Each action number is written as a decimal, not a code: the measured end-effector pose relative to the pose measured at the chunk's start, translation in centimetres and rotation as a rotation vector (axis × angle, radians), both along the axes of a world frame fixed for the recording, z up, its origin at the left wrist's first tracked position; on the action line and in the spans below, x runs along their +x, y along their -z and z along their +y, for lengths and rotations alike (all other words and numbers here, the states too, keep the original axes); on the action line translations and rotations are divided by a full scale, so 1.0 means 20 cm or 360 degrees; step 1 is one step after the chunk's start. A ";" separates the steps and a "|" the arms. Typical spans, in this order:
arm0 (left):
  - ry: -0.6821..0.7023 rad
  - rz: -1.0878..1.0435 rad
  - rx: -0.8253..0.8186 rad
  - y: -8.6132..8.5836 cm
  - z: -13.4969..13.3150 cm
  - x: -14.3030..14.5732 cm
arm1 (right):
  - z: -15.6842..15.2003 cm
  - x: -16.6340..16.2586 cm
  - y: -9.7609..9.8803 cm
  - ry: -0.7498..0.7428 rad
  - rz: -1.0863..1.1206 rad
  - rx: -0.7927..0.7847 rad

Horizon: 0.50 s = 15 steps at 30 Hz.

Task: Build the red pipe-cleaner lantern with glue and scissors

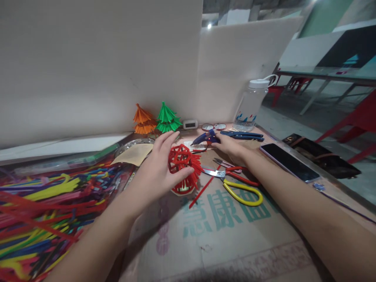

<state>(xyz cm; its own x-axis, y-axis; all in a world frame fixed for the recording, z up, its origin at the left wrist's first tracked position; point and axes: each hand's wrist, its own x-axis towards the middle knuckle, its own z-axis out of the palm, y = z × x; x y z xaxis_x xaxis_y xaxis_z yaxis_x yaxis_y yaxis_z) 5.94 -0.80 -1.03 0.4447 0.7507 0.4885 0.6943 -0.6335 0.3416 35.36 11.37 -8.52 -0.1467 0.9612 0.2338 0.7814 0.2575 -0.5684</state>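
My left hand point(163, 168) is open, thumb and fingers spread beside a red pipe-cleaner craft point(180, 156) with an openwork frame and a fringed side. The hand covers part of it, and whether they touch I cannot tell. Farther back, my right hand point(229, 145) is closed round a dark blue hot glue gun point(205, 138), its nozzle pointing left. Between my forearms lie scissors point(243, 192) with one yellow and one red handle, blades toward the red craft. Small pliers or snips point(225, 163) lie behind them, and a loose red strip point(202, 191) is in front.
Many coloured pipe cleaners point(38, 211) fill the left side. Orange point(143, 119) and green point(168, 117) little trees stand at the back board. On the right are a water bottle point(249, 105), blue pliers point(242, 135) and a phone point(289, 161). Printed cardboard point(235, 243) covers the tabletop.
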 end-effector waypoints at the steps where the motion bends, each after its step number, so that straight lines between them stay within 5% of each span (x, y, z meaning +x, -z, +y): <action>1: -0.0010 -0.0021 -0.0016 0.01 0.00 0.01 | 0.00 -0.01 0.00 0.0011 0.0018 0.0002; 10: 0.0197 0.0037 -0.0330 -0.05 0.00 -0.08 | -0.03 0.01 -0.16 0.0110 0.0247 -0.0049; 15: 0.0326 0.0143 -0.0472 -0.09 -0.01 -0.14 | -0.16 0.00 -0.34 -0.0247 0.0918 -0.0010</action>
